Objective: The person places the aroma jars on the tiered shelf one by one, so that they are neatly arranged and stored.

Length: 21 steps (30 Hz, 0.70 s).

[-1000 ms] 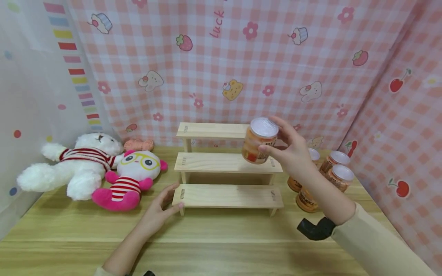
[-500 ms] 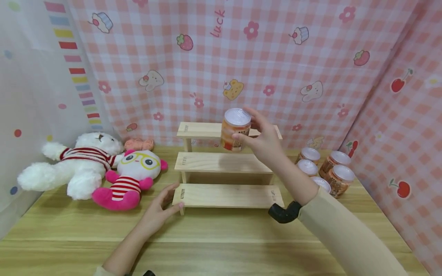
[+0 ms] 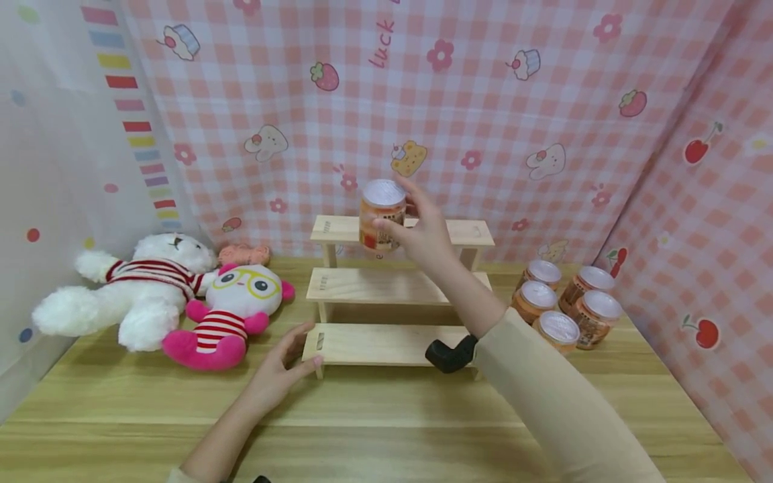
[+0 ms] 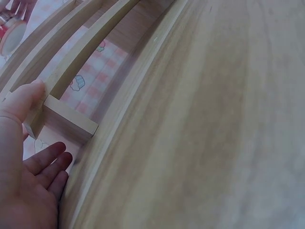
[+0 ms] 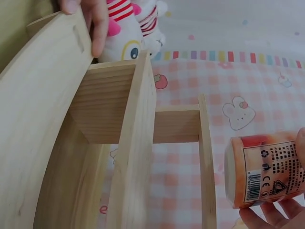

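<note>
My right hand (image 3: 425,231) holds an orange-labelled jar with a white lid (image 3: 382,218), thumb on one side and fingers on the other. The jar is upright over the left part of the top tier. In the right wrist view a gap separates the jar's base (image 5: 230,174) from the top board (image 5: 208,167). With thumb and forefinger my left hand (image 3: 278,369) grips the left end of the three-tier wooden shelf (image 3: 392,343) at its lowest step. The left wrist view shows the other fingers (image 4: 50,164) loose beside the shelf's leg (image 4: 71,117).
Several similar jars (image 3: 558,329) stand grouped right of the shelf. To its left lie a white plush bear (image 3: 151,282) and a pink plush panda (image 3: 220,329), with a pink bundle (image 3: 243,254) behind. A checked curtain (image 3: 338,134) hangs behind the wooden table (image 3: 338,429).
My right hand has carried the jar leftward and up, from the shelf's right side to over the top tier's left part. The left hand has stayed on the shelf's end.
</note>
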{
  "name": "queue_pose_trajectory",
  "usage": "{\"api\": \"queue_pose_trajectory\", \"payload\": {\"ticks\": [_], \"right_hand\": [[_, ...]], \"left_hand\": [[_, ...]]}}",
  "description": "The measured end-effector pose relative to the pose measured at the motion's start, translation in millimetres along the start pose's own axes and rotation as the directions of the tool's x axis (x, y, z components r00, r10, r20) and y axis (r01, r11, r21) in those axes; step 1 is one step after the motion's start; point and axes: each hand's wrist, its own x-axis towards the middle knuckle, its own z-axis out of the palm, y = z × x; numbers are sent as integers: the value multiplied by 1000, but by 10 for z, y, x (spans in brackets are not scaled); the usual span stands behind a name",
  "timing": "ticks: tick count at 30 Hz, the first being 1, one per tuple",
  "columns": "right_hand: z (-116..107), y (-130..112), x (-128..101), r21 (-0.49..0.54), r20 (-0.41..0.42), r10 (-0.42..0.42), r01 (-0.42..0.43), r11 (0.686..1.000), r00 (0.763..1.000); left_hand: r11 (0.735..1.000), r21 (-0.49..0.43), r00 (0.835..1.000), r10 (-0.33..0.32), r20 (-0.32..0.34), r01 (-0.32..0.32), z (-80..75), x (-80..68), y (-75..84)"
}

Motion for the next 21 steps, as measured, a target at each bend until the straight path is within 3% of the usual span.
{"api": "queue_pose_trajectory", "payload": {"ticks": [12, 21], "right_hand": [[168, 29, 207, 66, -43, 125, -122, 990, 991], [208, 74, 282, 63, -60, 171, -168, 984, 983]], "left_hand": [[1000, 14, 1000, 1, -1, -1, -3, -6, 17], [1000, 17, 1000, -8, -2, 8, 7, -2, 31]]}}
